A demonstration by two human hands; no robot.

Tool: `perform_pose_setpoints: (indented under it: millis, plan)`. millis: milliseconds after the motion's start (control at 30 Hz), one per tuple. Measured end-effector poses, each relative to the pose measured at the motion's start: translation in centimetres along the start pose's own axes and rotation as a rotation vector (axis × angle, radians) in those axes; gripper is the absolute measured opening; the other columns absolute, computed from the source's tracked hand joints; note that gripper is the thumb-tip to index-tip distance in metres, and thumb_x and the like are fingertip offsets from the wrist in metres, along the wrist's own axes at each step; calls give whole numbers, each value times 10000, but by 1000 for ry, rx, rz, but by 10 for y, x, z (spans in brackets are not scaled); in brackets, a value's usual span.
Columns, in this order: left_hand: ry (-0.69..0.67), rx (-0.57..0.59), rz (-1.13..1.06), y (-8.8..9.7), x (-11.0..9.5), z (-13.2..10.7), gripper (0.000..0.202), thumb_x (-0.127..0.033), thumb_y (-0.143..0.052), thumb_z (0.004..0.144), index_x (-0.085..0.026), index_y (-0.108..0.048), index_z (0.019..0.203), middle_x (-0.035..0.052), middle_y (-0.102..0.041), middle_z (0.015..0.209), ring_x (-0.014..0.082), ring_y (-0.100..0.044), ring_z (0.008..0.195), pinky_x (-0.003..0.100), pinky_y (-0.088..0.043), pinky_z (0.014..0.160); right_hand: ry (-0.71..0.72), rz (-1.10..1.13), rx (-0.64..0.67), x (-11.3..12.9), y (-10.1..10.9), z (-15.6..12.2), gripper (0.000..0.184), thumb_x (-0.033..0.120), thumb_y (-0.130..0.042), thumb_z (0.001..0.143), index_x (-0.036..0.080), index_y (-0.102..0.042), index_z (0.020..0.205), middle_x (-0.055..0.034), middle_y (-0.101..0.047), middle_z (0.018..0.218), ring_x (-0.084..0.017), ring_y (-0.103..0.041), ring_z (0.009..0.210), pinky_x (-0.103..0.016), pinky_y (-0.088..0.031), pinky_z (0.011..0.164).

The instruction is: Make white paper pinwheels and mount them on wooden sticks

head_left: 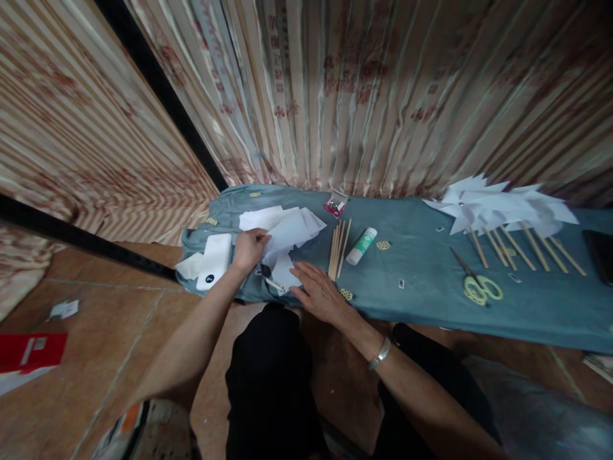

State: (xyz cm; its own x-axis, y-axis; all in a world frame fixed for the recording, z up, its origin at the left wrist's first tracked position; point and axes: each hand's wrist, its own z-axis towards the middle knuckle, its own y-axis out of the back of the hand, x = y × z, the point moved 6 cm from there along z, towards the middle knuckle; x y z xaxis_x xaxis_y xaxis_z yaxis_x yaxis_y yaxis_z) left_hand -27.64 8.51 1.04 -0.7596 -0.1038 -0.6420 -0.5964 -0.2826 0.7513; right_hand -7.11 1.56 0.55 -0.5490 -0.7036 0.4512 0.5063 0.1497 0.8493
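Fingertips of my left hand (251, 249) are pinched on the near edge of a loose stack of white paper sheets (290, 230). My right hand (320, 294) lies with fingers extended, its tips at the edge of a smaller white paper piece (282, 269) in front of the stack. Between the hands rests a small pale stick-like thing with a dark end (272, 281); its kind is unclear. Several thin wooden sticks (338, 249) and a green-and-white glue stick (363, 245) lie right of the paper. Beyond them sits a small open red box (336, 203) of shiny bits.
A white device with a round lens (214, 260) lies left of my left hand. Scissors with yellow-green handles (481, 287) and several white paper pinwheels on sticks (507, 207) are farther right on the cloth-covered bench (412, 255). A dark metal pole (167, 96) slants at the left.
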Motion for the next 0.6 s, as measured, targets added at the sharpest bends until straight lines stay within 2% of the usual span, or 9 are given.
perform_pose_setpoints:
  millis: [133, 300, 433, 533, 600]
  plan:
    - [13, 1, -96, -1, 2, -2, 248, -347, -593, 748, -145, -734, 777, 78, -727, 741, 211, -627, 673, 282, -426, 612, -28, -82, -41, -7, 12, 27, 458, 234, -486, 944, 75, -487, 1373, -185, -457, 1481, -301, -397, 1375, -444, -338, 1114]
    - [42, -59, -162, 6, 3, -2, 203, -334, -629, 711, -147, -708, 717, 38, -675, 654, 185, -584, 620, 273, -412, 593, -84, -170, 108, -22, -10, 59, 443, 266, -478, 943, 89, -500, 1349, -180, -501, 1436, -322, -408, 1348, -469, -337, 1082]
    - [101, -202, -364, 36, 5, 6, 182, -329, -691, 663, -147, -681, 673, -15, -602, 589, 138, -510, 548, 257, -385, 566, -81, -213, 130, -27, -24, 60, 416, 270, -444, 954, 121, -508, 1337, -160, -483, 1457, -312, -391, 1355, -465, -325, 1078]
    - [106, -310, -438, 65, 1, 11, 150, -301, -689, 664, -155, -670, 697, -29, -608, 623, 116, -502, 545, 250, -402, 580, -62, -232, 133, -27, -25, 55, 404, 253, -410, 965, 131, -508, 1337, -151, -476, 1466, -308, -384, 1362, -461, -316, 1080]
    - [81, -425, -554, 83, -6, 9, 131, -280, -705, 650, -162, -659, 679, -31, -615, 632, 111, -511, 543, 247, -418, 579, -54, -242, 143, -25, -23, 54, 409, 243, -391, 970, 124, -502, 1345, -152, -471, 1471, -311, -380, 1366, -461, -313, 1083]
